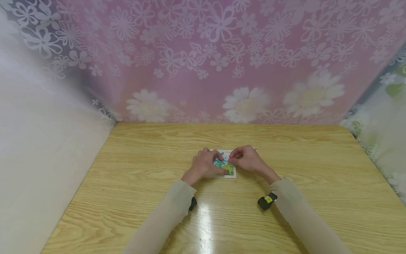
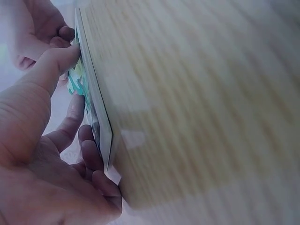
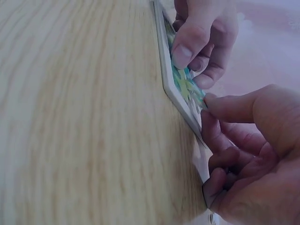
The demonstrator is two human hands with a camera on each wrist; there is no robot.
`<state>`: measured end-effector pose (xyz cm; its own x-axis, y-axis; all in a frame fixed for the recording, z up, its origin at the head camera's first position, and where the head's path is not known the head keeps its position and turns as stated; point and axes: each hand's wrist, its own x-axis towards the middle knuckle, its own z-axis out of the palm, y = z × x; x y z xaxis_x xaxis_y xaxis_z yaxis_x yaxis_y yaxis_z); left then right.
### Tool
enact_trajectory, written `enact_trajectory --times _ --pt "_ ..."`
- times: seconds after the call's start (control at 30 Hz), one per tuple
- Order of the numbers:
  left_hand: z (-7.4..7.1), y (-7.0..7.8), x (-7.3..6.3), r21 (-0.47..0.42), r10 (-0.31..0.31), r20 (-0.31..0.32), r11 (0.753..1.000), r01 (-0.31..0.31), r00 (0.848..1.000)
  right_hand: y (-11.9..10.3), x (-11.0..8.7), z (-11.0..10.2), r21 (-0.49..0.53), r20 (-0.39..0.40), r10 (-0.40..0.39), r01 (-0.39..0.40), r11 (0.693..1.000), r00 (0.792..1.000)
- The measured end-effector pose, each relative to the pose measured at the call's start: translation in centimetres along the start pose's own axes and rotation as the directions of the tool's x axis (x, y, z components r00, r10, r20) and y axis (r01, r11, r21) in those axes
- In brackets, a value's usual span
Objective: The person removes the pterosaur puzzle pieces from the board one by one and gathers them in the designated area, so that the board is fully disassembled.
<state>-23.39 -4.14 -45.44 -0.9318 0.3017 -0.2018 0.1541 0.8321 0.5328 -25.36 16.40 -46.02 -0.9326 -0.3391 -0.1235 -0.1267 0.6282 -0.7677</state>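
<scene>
A small jigsaw puzzle (image 1: 229,168) in green, blue and yellow-green lies in a flat white-rimmed board (image 1: 229,176) on the table. My left hand (image 1: 204,163) spans the board from its left side, thumb and index fingertips pressing on the pieces. The other left fingers bend at the board's edge in the left wrist view. Over the board's right side, my right hand (image 1: 248,160) pinches a green puzzle piece (image 3: 198,97) between thumb and index finger. That piece is tilted at the puzzle's edge, partly hidden by the fingertips.
The wood-grain table (image 1: 142,158) extends around the board. A pink flowered curtain (image 1: 190,70) hangs along its far edge, with pale sheets at both sides. A small orange-tipped thing (image 1: 255,149) shows behind my right hand. A black wrist device (image 1: 266,201) sits at my right cuff.
</scene>
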Motion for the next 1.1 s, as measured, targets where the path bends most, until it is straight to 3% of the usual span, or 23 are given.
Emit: enact_trajectory --times 0.3,0.57,0.87,1.1 --pt "0.0 -0.3 0.1 -0.017 0.030 0.012 0.999 -0.030 0.999 1.1 -0.5 -0.5 0.089 -0.015 0.018 -0.017 0.996 1.000" --pt "0.1 -1.2 0.4 -0.034 0.086 0.034 0.996 -0.084 0.996 1.7 -2.0 -2.5 0.127 -0.071 0.025 -0.016 0.992 0.997" --pt "-0.5 -3.0 0.6 -0.167 0.172 0.116 0.974 -0.151 0.978 3.8 -3.2 -5.1 0.122 -0.119 0.069 -0.055 0.991 0.990" --pt "-1.0 -3.0 0.3 -0.211 0.198 0.146 0.963 -0.165 0.969 5.4 -3.9 -7.1 0.093 -0.150 0.086 -0.073 0.993 0.985"
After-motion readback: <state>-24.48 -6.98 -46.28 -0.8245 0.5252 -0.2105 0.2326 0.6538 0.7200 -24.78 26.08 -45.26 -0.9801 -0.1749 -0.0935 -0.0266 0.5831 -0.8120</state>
